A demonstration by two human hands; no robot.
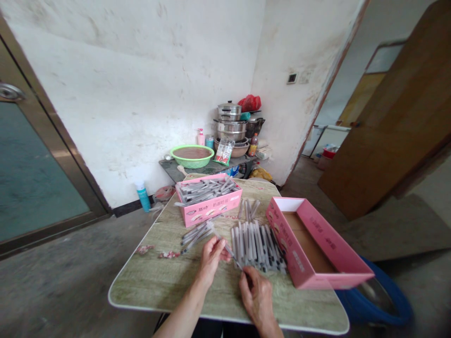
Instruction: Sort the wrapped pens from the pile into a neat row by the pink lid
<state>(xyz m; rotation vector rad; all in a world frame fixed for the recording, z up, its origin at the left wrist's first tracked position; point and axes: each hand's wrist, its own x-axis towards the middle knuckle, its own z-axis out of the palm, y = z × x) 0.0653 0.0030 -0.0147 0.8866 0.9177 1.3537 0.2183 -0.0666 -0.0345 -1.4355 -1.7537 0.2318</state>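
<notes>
My left hand [213, 257] is closed around a slim translucent pen [225, 244], which slants down to the right. At the pen's lower end, the fingers of my right hand [256, 292] pinch the tip; whether a cap is between them is too small to tell. A row of similar pens [252, 244], some with dark ends, lies just beyond my right hand. To the left, a smaller loose pile of pens [197, 233] rests before a pink box [211, 210] heaped with more pens. An open pink box [299, 263] stands to the right, its brown bottom showing.
All this is on a wood-patterned table [158, 281] with a pale rim. Behind it, a low dark stand holds a green basin [192, 162], stacked steel pots [230, 126] and bottles. A blue tub [384, 300] sits below the table's right edge.
</notes>
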